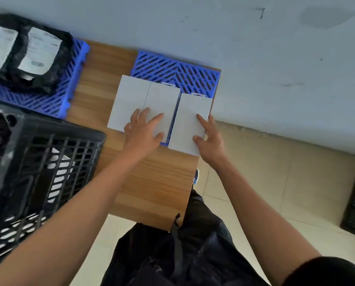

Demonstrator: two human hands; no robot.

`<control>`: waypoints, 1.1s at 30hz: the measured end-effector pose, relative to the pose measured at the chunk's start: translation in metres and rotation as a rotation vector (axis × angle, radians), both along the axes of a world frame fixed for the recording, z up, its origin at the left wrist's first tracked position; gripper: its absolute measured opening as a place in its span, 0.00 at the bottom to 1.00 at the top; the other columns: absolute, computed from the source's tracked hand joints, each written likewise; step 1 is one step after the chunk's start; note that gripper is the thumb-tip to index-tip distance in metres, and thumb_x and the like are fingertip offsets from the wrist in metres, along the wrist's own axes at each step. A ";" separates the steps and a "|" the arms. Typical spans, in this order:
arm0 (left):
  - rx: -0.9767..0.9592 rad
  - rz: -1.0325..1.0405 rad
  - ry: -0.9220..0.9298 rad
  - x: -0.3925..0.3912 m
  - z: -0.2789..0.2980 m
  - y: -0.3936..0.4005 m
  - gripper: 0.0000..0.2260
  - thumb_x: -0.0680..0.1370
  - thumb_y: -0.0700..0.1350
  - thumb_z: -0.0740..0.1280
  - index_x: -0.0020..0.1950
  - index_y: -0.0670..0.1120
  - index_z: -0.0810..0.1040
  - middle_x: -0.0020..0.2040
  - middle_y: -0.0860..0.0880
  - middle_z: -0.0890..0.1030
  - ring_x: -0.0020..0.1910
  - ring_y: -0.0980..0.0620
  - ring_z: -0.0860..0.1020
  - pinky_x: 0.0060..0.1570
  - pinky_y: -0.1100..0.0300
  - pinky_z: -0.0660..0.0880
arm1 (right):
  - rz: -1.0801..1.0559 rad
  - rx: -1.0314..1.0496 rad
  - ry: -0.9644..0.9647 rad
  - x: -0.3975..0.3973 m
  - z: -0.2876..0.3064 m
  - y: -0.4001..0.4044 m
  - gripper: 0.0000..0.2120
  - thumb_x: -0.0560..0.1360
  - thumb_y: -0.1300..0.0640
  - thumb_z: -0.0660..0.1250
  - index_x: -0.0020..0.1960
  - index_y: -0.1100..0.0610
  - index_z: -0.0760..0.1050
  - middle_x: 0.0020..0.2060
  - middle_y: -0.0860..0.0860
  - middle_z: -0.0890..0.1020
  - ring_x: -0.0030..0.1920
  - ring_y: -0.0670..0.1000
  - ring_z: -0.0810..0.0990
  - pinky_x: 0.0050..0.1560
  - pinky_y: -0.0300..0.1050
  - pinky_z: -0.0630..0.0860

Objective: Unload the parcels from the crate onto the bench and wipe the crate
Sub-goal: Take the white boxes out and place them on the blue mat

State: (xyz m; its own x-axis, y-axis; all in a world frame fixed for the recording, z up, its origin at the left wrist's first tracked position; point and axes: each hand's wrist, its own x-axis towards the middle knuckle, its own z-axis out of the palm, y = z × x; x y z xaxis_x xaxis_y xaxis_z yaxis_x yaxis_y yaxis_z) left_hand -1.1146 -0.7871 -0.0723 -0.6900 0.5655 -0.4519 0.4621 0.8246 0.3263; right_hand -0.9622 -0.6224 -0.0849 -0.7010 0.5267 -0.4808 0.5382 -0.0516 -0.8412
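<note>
White parcels laid out on the wooden counter (pixel 152 182), black crate (pixel 38 157) at its left.
Three white boxes (pixel 131 100) lie on a blue mat (pixel 182 69); the left hand (pixel 143 133) rests flat, released, on the middle one, while the right hand (pixel 209 141) pinches the right box's (pixel 191 112) edge.

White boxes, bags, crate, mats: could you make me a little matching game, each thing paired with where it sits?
Things:
1. white boxes
2. black bags with labels
3. black crate
4. left hand

Places:
A. far left, on a blue mat
B. near left of the wooden bench
C. flat on the middle box
D. side by side on the right blue mat

Pairs: 1-D, 2-A, 3-B, 4-C
</note>
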 end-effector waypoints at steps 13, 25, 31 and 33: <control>-0.107 -0.056 0.055 -0.003 -0.006 0.002 0.28 0.81 0.54 0.67 0.80 0.63 0.62 0.83 0.48 0.49 0.82 0.40 0.43 0.76 0.31 0.52 | 0.174 0.230 -0.064 -0.017 -0.007 -0.004 0.34 0.81 0.67 0.62 0.82 0.49 0.56 0.83 0.54 0.47 0.77 0.56 0.66 0.58 0.38 0.72; -0.101 -0.044 0.069 0.000 -0.007 0.003 0.29 0.81 0.53 0.67 0.80 0.62 0.61 0.83 0.47 0.48 0.82 0.41 0.42 0.77 0.31 0.49 | 0.217 0.337 -0.144 -0.011 -0.014 -0.020 0.36 0.81 0.69 0.61 0.83 0.50 0.52 0.83 0.56 0.44 0.80 0.61 0.55 0.70 0.57 0.71; -0.081 -0.036 0.073 0.001 -0.008 0.001 0.28 0.81 0.53 0.67 0.80 0.62 0.62 0.83 0.47 0.49 0.82 0.41 0.43 0.77 0.32 0.50 | 0.228 0.362 -0.138 -0.013 -0.015 -0.017 0.37 0.80 0.71 0.61 0.83 0.51 0.53 0.83 0.56 0.44 0.78 0.61 0.61 0.68 0.57 0.72; -0.060 -0.021 0.077 0.001 -0.007 0.002 0.27 0.81 0.52 0.68 0.79 0.61 0.64 0.83 0.47 0.51 0.82 0.41 0.45 0.77 0.32 0.51 | 0.235 0.373 -0.144 -0.013 -0.015 -0.017 0.36 0.80 0.70 0.61 0.83 0.50 0.53 0.83 0.56 0.45 0.77 0.60 0.62 0.67 0.56 0.73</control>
State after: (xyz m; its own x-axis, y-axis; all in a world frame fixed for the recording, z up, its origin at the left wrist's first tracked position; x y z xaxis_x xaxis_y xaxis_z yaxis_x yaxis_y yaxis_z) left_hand -1.1138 -0.7854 -0.0795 -0.7123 0.5536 -0.4315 0.5014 0.8315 0.2391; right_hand -0.9748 -0.6392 -0.0996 -0.7618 0.5173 -0.3899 0.6120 0.3775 -0.6950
